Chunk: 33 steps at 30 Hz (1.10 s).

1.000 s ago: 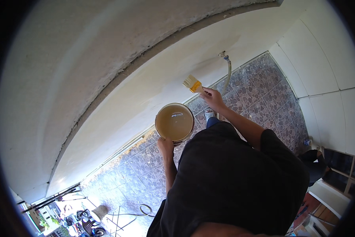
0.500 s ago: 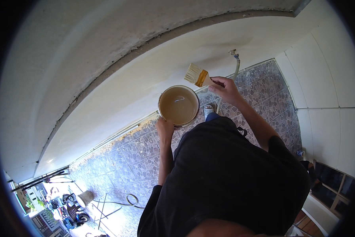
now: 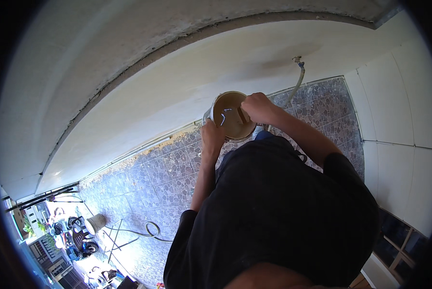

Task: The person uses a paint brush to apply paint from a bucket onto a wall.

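Observation:
Held in front of me is a round bucket (image 3: 229, 98) with pale liquid (image 3: 229, 126) in it, light glinting off its surface. My left hand (image 3: 212, 134) is closed on the bucket's near left rim. Over the opposite side of the bucket, my right hand (image 3: 259, 108) is closed round a wide paintbrush (image 3: 244, 115). The brush points down inside the bucket. Its bristles are mostly hidden there, and the fingers cover its handle.
A pale wall (image 3: 177, 101) runs along the far side, with a tap and hose (image 3: 298, 72) on it. Patterned floor tiles (image 3: 167, 166) lie below. Toward the lower left are another bucket (image 3: 95, 224), a looped hose (image 3: 152, 229) and a parked motorbike (image 3: 78, 241).
My right hand has lowered the paintbrush from beside the bucket into it, moving left. The bucket and my left hand have shifted right and slightly up, and the bucket is more tilted.

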Motion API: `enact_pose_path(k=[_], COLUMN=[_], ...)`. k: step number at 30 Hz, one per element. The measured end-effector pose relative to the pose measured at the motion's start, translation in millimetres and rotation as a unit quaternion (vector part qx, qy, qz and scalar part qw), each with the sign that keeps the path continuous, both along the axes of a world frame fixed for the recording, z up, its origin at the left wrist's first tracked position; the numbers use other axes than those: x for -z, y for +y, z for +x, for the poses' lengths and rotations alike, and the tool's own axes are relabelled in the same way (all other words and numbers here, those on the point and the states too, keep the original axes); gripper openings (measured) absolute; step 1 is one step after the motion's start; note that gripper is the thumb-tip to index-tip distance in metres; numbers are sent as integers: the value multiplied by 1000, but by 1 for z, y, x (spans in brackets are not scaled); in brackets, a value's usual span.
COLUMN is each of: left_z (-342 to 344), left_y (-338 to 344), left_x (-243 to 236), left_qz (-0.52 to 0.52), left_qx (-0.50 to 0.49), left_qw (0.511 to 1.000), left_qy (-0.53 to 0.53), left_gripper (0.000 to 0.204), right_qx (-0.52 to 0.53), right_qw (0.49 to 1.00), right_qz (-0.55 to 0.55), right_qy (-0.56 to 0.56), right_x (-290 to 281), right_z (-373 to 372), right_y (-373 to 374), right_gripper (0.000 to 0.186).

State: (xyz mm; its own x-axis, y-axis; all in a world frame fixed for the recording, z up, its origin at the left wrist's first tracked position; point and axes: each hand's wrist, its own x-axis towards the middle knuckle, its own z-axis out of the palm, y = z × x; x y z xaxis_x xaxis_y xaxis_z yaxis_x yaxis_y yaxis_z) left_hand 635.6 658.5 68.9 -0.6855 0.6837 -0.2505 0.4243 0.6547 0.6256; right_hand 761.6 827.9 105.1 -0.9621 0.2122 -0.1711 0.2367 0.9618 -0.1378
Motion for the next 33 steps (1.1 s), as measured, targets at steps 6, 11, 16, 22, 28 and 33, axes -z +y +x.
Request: enact_pose_path(k=[6, 11, 16, 22, 28, 33], left_z=[3, 12, 14, 18, 17, 15], left_y=[0, -2, -7, -6, -8, -8], left_x=[13, 17, 22, 23, 30, 27], left_qz=[-13, -17, -3, -2, 7, 3], left_qx=[21, 12, 6, -3, -9, -25], left_qw=[1000, 1000, 1000, 1000, 1000, 999], left_qy=[9, -3, -8, -12, -28, -41], left_gripper=[30, 32, 32, 30, 29, 28], right_qx=[-30, -15, -5, 74, 101, 36], right_qw=[999, 996, 997, 993, 960, 952], right_qz=[-3, -11, -30, -90, -204, -274], right_qy=[-45, -84, -66, -36, -160, -128], right_x=[75, 86, 71, 56, 45, 45], right_z=[-27, -28, -23, -16, -15, -9], right_y=[-10, -17, -14, -2, -1, -12], right_gripper=[15, 20, 14, 16, 18, 17])
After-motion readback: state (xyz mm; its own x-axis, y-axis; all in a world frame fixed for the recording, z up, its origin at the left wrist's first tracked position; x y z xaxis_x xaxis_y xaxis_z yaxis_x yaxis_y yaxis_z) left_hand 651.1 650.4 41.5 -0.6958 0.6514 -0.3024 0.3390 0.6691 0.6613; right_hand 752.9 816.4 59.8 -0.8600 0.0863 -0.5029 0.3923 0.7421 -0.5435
